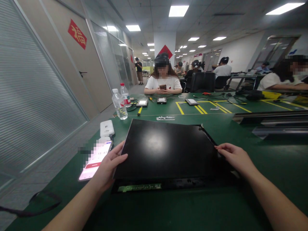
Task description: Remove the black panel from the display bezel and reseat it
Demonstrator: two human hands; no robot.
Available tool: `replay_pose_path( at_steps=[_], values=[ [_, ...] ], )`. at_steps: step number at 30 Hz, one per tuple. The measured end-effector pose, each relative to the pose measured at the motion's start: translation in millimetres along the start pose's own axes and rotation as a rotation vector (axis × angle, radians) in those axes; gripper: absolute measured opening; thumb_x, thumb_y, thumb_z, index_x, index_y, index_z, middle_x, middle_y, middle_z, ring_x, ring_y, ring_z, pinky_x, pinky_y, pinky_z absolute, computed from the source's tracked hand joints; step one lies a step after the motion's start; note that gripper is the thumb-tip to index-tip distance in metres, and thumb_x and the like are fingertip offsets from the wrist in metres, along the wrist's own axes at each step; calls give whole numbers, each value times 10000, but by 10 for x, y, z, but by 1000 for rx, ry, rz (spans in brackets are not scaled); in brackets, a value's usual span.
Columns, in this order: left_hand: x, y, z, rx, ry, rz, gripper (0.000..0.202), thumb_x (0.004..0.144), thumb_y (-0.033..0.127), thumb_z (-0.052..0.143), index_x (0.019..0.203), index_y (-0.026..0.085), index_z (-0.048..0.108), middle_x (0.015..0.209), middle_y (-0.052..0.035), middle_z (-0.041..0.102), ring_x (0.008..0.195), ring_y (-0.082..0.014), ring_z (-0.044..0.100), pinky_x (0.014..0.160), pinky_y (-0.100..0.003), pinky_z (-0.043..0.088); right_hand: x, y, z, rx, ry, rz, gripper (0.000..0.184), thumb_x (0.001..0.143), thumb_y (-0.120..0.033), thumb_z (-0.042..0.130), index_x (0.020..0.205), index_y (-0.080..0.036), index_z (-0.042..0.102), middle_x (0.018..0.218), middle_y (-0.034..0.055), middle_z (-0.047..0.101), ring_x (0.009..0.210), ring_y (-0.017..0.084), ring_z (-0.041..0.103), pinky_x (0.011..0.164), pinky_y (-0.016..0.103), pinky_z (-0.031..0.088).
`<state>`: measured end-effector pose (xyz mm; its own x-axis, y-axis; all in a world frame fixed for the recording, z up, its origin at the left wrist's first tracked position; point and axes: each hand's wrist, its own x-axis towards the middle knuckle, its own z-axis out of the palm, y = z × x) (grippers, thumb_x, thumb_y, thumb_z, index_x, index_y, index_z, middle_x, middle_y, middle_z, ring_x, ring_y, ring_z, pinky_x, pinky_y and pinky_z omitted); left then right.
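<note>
Clasping one black panel (166, 150), flat on the counter (264, 160), at its left edge with the left hand (109, 166); resting the open right hand (237, 157) on its right edge. Left of it: one phone (95, 160); beyond: two bottles (119, 104).

A red diamond sign (77, 34) on the grey door (72, 73) at the left bore one gold Chinese character, seemingly 福. On the table, the lit phone (95, 161) showed digits that looked like 15 41; the rest of its screen was blurred. A second red diamond (165, 51) on the white pillar (166, 38) and the red bottle label (126, 98) were too small to read.
</note>
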<state>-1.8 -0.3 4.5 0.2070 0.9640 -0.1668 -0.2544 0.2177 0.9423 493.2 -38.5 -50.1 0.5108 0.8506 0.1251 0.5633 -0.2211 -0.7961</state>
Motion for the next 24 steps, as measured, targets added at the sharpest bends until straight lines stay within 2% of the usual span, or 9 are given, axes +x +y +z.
replay_pose_path(
  at_steps=[5, 9, 12, 16, 20, 22, 24],
  values=[
    [-22, 18, 31, 18, 25, 22, 986, 751, 303, 960, 1656, 251, 574, 1381, -140, 810, 1251, -428, 774, 984, -430, 686, 8, 48, 1, 88, 10, 40, 333, 682, -524, 686, 860, -257, 776, 833, 71, 812, 764, 275, 734, 689, 389, 541],
    [-21, 22, 16, 23, 10, 31, 1007, 748, 300, 964, 1668, 262, 559, 1381, -133, 811, 1273, -427, 764, 1018, -444, 676, 32, 42, -9, 141, 100, 56, 401, 653, -470, 690, 989, -258, 749, 977, 94, 824, 889, 291, 752, 799, 410, 566],
    [-21, 23, 8, 17, -4, 52, 985, 741, 291, 971, 1647, 275, 586, 1386, -124, 809, 1285, -427, 757, 1034, -448, 670, 55, 18, -20, 119, 153, 93, 492, 644, -485, 694, 1076, -257, 750, 1051, 111, 819, 960, 322, 743, 858, 453, 565],
    [-25, 22, 13, 0, -30, 80, 939, 749, 280, 975, 1618, 277, 618, 1409, -121, 798, 1298, -421, 750, 1048, -448, 662, 61, -26, -12, 94, 92, 161, 408, 665, -543, 697, 943, -267, 812, 1046, 130, 825, 1050, 374, 739, 898, 494, 562],
    [-26, 22, 28, 0, -24, 87, 918, 748, 280, 974, 1601, 266, 635, 1422, -126, 791, 1291, -418, 753, 1052, -444, 657, 54, -24, 2, 153, 96, 165, 392, 615, -585, 746, 848, -284, 838, 1172, 129, 836, 1192, 410, 716, 958, 529, 553],
    [-23, 28, 33, 6, -2, 91, 930, 741, 279, 968, 1606, 255, 628, 1422, -130, 791, 1282, -418, 758, 1054, -443, 654, 57, 4, 0, 177, 106, 155, 385, 596, -584, 754, 821, -282, 837, 1162, 129, 842, 1194, 411, 719, 945, 526, 559],
    [-13, 38, 32, -3, 32, 110, 945, 741, 272, 952, 1622, 251, 611, 1428, -125, 789, 1277, -412, 760, 1059, -438, 650, 56, 22, -10, 193, 113, 115, 381, 613, -570, 742, 823, -266, 837, 1087, 133, 851, 1116, 400, 748, 870, 502, 579]
  ],
)
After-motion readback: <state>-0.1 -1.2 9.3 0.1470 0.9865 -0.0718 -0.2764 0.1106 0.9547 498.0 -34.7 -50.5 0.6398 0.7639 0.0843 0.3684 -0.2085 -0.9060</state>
